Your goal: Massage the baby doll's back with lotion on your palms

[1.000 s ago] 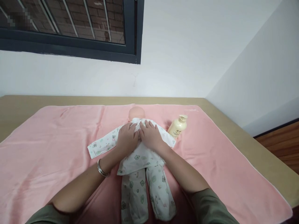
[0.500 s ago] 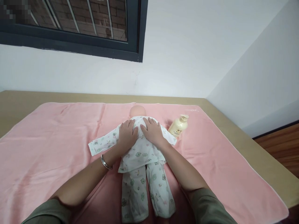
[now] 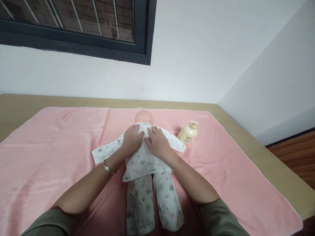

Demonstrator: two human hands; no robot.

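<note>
A baby doll (image 3: 144, 117) lies face down, its bald head toward the wall, dressed in a white printed top (image 3: 145, 164) and matching trousers (image 3: 140, 206). My left hand (image 3: 132, 139) rests flat on the left side of its upper back, fingers stretched out. On the right side of the back lies my right hand (image 3: 157, 141), also flat with its fingers a little spread. A silver bangle (image 3: 108, 167) circles my left wrist. Both sleeves of the top reach out sideways; the doll's hands and face are hidden.
A cream pump bottle (image 3: 188, 132) stands tilted-looking beside the right sleeve. Beneath everything is a pink blanket (image 3: 61, 144) over a wooden-coloured surface (image 3: 278, 177). Behind it rise a white wall (image 3: 187, 65) and a dark-framed window (image 3: 144, 32) with bars.
Both hands and the doll have shifted slightly left. My right hand sits a little lower on the back. The bottle has stayed in place.
</note>
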